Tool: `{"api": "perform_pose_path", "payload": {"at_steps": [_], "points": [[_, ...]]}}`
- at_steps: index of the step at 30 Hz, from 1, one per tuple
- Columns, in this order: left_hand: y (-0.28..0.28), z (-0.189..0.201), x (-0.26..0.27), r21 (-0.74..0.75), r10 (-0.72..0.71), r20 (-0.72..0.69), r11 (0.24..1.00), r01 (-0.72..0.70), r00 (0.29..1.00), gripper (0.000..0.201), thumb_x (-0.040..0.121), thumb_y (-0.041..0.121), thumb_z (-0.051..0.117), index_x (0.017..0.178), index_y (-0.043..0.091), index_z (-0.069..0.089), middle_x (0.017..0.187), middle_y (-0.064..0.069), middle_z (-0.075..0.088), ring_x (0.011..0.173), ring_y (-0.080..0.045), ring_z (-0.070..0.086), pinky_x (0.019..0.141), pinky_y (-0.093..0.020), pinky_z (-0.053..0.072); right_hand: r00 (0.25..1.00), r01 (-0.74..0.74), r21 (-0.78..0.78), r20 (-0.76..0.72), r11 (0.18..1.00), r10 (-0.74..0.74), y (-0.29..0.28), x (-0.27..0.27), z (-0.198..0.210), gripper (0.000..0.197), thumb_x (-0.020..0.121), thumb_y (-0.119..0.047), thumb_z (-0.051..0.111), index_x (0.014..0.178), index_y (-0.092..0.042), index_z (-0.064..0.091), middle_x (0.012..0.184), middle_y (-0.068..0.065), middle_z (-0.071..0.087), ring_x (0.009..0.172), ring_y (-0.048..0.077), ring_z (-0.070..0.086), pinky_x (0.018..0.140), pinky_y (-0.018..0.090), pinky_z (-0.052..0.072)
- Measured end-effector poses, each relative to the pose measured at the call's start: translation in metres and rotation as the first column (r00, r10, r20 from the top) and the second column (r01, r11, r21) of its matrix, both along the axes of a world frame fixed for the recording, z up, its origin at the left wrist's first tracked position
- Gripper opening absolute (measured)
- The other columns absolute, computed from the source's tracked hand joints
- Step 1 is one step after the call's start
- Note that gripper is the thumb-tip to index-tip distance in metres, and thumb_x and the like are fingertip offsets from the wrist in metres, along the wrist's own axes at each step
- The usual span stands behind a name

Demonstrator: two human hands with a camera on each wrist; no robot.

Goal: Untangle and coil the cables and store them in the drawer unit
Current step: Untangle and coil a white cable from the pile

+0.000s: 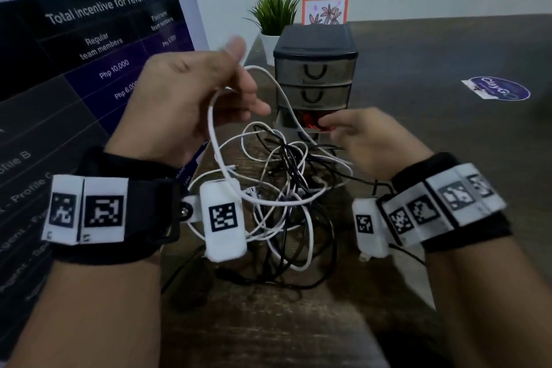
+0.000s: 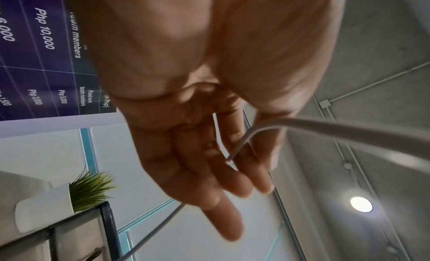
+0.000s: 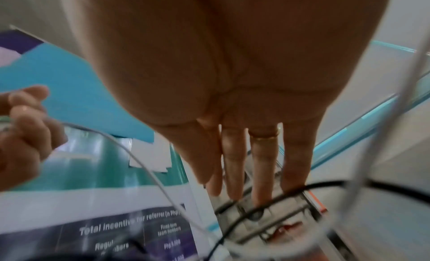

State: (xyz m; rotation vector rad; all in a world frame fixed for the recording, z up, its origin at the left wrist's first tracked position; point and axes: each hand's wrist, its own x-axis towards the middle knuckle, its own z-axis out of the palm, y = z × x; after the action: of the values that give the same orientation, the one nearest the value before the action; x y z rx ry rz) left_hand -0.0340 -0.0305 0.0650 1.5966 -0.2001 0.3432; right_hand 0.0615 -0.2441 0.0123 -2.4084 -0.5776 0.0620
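A tangle of white and black cables [image 1: 286, 185] lies on the wooden table in front of a small dark drawer unit [image 1: 313, 39]. The unit's third drawer [image 1: 310, 124] is pulled out a little, and something red shows inside it. My left hand [image 1: 248, 92] is raised above the pile and holds a loop of white cable [image 1: 211, 116], which also runs across its fingers [image 2: 232, 173] in the left wrist view. My right hand [image 1: 343, 128] hovers by the open drawer with straight fingers [image 3: 263, 164] and grips nothing. A black cable [image 3: 337, 182] arcs just past those fingertips.
A large poster board [image 1: 89, 54] stands along the left side of the table. A potted plant [image 1: 274, 12] and a framed flower picture [image 1: 325, 10] stand behind the drawer unit. A purple sticker [image 1: 495, 89] lies on the floor to the right.
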Motion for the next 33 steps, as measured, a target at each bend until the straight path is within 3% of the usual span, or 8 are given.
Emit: {"api": "perform_pose_path", "payload": {"at_steps": [4, 10, 15, 18, 22, 26, 29, 33], "points": [[0.000, -0.003, 0.003, 0.158, 0.074, 0.037, 0.984, -0.079, 0.997, 0.018, 0.095, 0.015, 0.055, 0.099, 0.016, 0.073, 0.088, -0.002, 0.073, 0.047, -0.013, 0.061, 0.042, -0.018, 0.045, 0.994, -0.010, -0.061, -0.112, 0.998, 0.003, 0.007, 0.004, -0.014, 0.039, 0.102, -0.025, 0.050, 0.141, -0.026, 0.052, 0.131, -0.004, 0.063, 0.123, 0.015, 0.056, 0.104, 0.026, 0.040], [0.000, -0.002, 0.005, 0.176, 0.083, 0.133, 0.979, -0.106, 0.988, 0.034, 0.100, 0.002, 0.048, 0.126, 0.020, 0.060, 0.091, -0.004, 0.070, 0.036, -0.012, 0.030, 0.036, -0.024, 0.026, 0.998, 0.056, 0.099, -0.002, 0.994, -0.056, 0.004, 0.002, -0.009, 0.013, 0.095, -0.037, 0.060, 0.100, -0.036, 0.071, 0.080, -0.013, 0.065, 0.082, 0.003, 0.060, 0.068, 0.009, 0.041], [0.008, 0.000, 0.003, 0.240, 0.174, 0.129, 0.950, -0.201, 0.976, 0.024, 0.097, 0.010, 0.057, 0.119, 0.017, 0.066, 0.071, -0.002, 0.068, 0.036, -0.011, 0.031, 0.037, -0.019, 0.027, 0.926, 0.213, 0.434, 0.195, 0.875, -0.322, -0.013, 0.009, 0.008, 0.011, 0.089, -0.040, 0.068, 0.090, -0.032, 0.076, 0.072, -0.010, 0.068, 0.059, -0.004, 0.055, 0.057, 0.010, 0.042], [0.010, -0.001, 0.000, 0.360, 0.232, 0.097, 0.898, -0.252, 0.968, 0.015, 0.094, 0.014, 0.063, 0.104, 0.020, 0.073, 0.060, 0.001, 0.063, 0.039, -0.009, 0.037, 0.038, -0.017, 0.031, 0.867, 0.134, 0.653, 0.288, 0.745, -0.408, -0.026, 0.008, 0.026, 0.015, 0.088, -0.038, 0.064, 0.085, -0.027, 0.074, 0.070, -0.002, 0.069, 0.062, 0.010, 0.062, 0.061, 0.031, 0.050], [-0.006, -0.004, 0.002, 0.437, 0.210, 0.033, 0.876, -0.203, 0.977, 0.030, 0.087, 0.012, 0.072, 0.116, 0.019, 0.068, 0.060, 0.002, 0.065, 0.050, 0.000, 0.057, 0.052, -0.009, 0.041, 0.881, -0.190, 0.672, 0.438, 0.716, -0.178, -0.018, -0.015, 0.045, 0.007, 0.091, -0.011, 0.061, 0.096, -0.012, 0.066, 0.085, 0.006, 0.066, 0.077, 0.011, 0.061, 0.072, 0.026, 0.050], [-0.028, -0.010, 0.007, 0.370, -0.012, 0.018, 0.929, 0.004, 1.000, 0.064, 0.079, 0.013, 0.078, 0.137, 0.020, 0.051, 0.082, -0.009, 0.069, 0.073, -0.014, 0.067, 0.067, -0.028, 0.053, 0.877, -0.396, 0.530, 0.460, 0.750, 0.139, 0.010, -0.046, 0.052, 0.016, 0.084, 0.005, 0.060, 0.092, -0.007, 0.068, 0.082, 0.003, 0.067, 0.070, 0.003, 0.060, 0.064, 0.019, 0.047], [-0.039, -0.015, 0.009, 0.290, -0.116, 0.054, 0.952, 0.096, 0.992, 0.047, 0.082, -0.008, 0.067, 0.125, 0.011, 0.057, 0.099, 0.001, 0.067, 0.089, -0.001, 0.065, 0.078, -0.017, 0.051, 0.830, -0.533, 0.422, 0.428, 0.733, 0.357, 0.025, -0.056, 0.049, 0.027, 0.085, 0.008, 0.058, 0.104, -0.006, 0.070, 0.094, 0.001, 0.071, 0.088, 0.010, 0.067, 0.077, 0.031, 0.053], [-0.041, -0.012, 0.007, 0.351, -0.063, 0.036, 0.935, 0.046, 0.997, 0.009, 0.098, 0.006, 0.057, 0.100, 0.004, 0.065, 0.077, 0.003, 0.073, 0.072, -0.005, 0.067, 0.066, -0.022, 0.051, 0.879, -0.477, 0.604, 0.327, 0.639, 0.347, 0.027, -0.052, 0.045, 0.056, 0.081, 0.016, 0.056, 0.129, -0.012, 0.053, 0.085, 0.013, 0.052, 0.066, 0.019, 0.059, 0.060, 0.026, 0.050]]}}
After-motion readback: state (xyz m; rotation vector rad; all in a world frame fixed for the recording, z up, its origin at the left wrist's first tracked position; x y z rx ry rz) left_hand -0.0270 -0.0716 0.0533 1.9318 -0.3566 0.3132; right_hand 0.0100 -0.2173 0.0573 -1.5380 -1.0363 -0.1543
